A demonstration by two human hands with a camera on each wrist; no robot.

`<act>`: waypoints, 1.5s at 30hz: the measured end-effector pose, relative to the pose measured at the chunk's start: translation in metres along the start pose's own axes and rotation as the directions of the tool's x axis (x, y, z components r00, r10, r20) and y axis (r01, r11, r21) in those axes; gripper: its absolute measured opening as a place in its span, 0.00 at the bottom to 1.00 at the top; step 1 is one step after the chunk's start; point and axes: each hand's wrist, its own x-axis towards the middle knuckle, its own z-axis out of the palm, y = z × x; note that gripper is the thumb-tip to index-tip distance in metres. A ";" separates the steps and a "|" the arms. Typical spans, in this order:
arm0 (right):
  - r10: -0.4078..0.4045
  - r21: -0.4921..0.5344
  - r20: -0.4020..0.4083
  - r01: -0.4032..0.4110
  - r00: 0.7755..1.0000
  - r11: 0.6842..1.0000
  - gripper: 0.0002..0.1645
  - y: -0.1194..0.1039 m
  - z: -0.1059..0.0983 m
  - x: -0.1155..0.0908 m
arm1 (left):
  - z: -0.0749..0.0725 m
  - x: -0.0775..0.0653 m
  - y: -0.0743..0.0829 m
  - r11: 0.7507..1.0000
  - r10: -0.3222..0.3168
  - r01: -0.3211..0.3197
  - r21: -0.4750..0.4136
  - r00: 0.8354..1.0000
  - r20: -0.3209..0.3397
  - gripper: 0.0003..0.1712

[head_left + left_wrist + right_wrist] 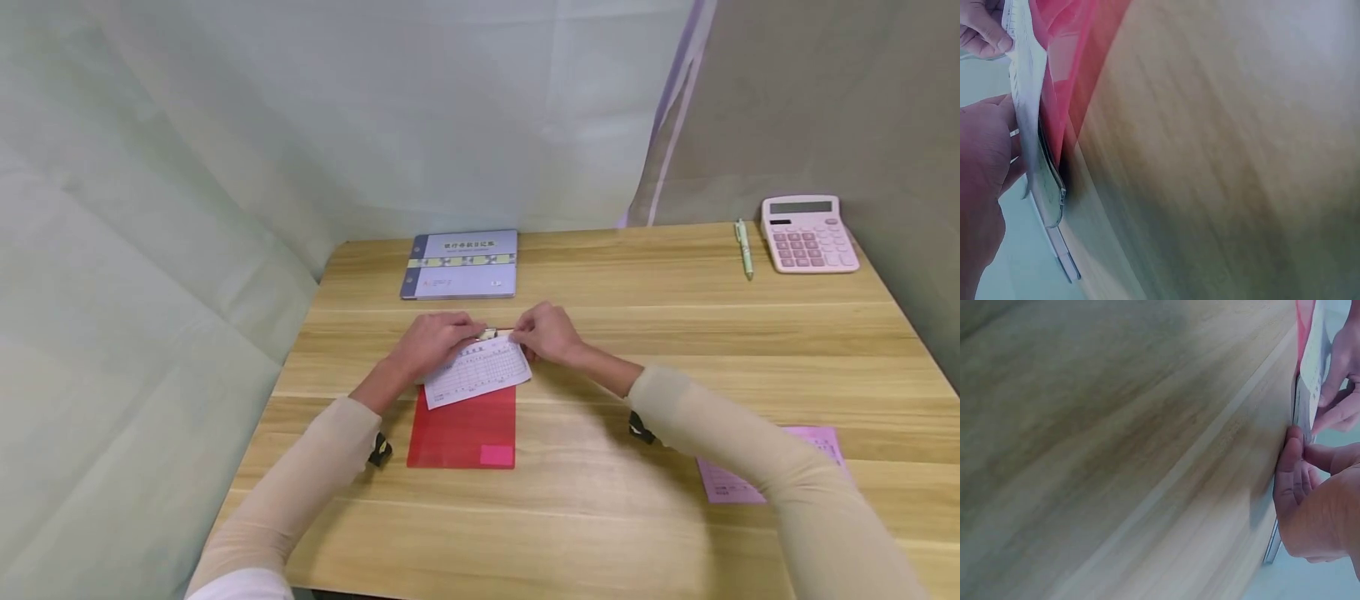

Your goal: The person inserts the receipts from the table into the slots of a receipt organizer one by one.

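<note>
Red folder (461, 429) is lying under a white slip (480, 377) — right hand (551, 333) pinching the slip's corner, left hand (433, 343) pinching the metal clip (488, 334).

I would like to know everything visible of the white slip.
The white slip looks like paper, rectangular, with printed text and a grid. It lies slantwise over the red folder, right end higher and past the folder's right side. The right hand pinches its upper right corner; the left hand covers its upper left part.
</note>
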 end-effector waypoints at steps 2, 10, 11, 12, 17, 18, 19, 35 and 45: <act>0.005 -0.030 -0.012 -0.005 1.000 1.000 0.06 -0.001 0.001 0.001 | 0.000 0.000 0.000 1.000 0.003 -0.003 0.008 1.000 -0.007 0.19; -0.039 -0.179 -0.065 0.027 0.997 0.983 0.07 -0.005 0.005 0.004 | -0.002 0.000 0.000 1.000 -0.004 0.004 0.013 1.000 -0.019 0.19; -0.044 -0.186 -0.065 0.031 0.997 0.982 0.08 -0.006 0.005 0.004 | -0.002 0.000 0.000 1.000 -0.008 0.008 0.010 1.000 -0.015 0.19; -0.047 -0.188 -0.064 0.035 0.997 0.982 0.08 -0.006 0.006 0.004 | -0.003 -0.001 0.000 1.000 -0.013 0.013 0.006 1.000 -0.010 0.19; -0.042 -0.178 -0.047 0.033 0.998 0.983 0.09 -0.007 0.007 0.005 | -0.003 0.000 0.001 0.999 -0.039 0.039 0.006 0.999 0.000 0.18; -0.040 -0.181 -0.047 0.031 0.998 0.983 0.09 -0.007 0.007 0.006 | -0.003 0.000 0.001 0.999 -0.041 0.041 0.011 0.999 -0.002 0.18; -0.039 -0.184 -0.047 0.029 0.998 0.983 0.08 -0.007 0.007 0.006 | -0.002 0.000 0.001 0.999 -0.041 0.041 0.017 0.999 -0.007 0.18; -0.015 -0.210 -0.091 -0.005 0.996 0.978 0.08 -0.006 0.012 0.008 | 0.003 -0.001 0.004 0.999 -0.018 0.020 0.029 0.999 -0.051 0.17; 0.022 -0.207 -0.098 -0.042 0.995 0.977 0.12 -0.008 0.012 0.008 | 0.003 0.000 0.008 0.999 -0.041 0.043 0.021 0.998 -0.057 0.18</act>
